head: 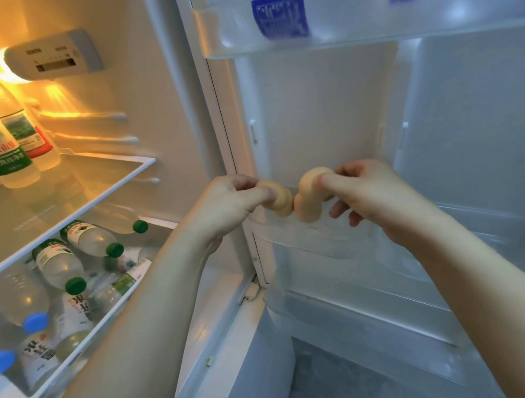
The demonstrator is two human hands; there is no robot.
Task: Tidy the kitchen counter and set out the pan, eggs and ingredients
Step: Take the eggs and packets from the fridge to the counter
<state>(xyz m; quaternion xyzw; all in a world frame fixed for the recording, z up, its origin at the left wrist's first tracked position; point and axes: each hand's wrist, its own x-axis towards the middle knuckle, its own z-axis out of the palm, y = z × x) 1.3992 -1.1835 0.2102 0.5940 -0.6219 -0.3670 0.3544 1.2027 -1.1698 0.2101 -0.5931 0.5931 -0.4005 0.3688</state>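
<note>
**Eggs coming out of the fridge door, both hands loaded**

Here are the eggs: the left hand point(236, 201) grips what looks like two pale eggs point(279, 202), one tucked under the fingers and one bulging out below, and the right hand point(369, 196) pinches another pair point(310, 194), thumb and forefinger curled over the top one. Motion blur smears the shells, so the exact count in each hand is hard to call. The two clusters sit touching or very nearly touching, held just above the clear door bin point(322, 241), which is our landmark from here on.

Above that bin, a higher door shelf point(367, 35) carries large clear bottles, one with a blue label point(279, 10). Left of the bin, past the door hinge, the lit fridge interior shows upright water bottles point(3, 148) on a glass shelf point(102, 193), and lower down, a drawer full of bottles lying on their sides point(67, 270). Both bare forearms reach up from below the bin.

My read: this is the fetching-the-eggs step, with the eggs lifted clear of the bin or just about. No desk, pan or other ingredients are in view, so most of the setting-out looks yet to be done.

Next up, I'd say, draw both hands back without knocking shell on shell or on the bin's rim, keep the grip gentle but sure, and carry them to the desk. With both hands full, shutting the door will need an elbow or a second trip.
</note>
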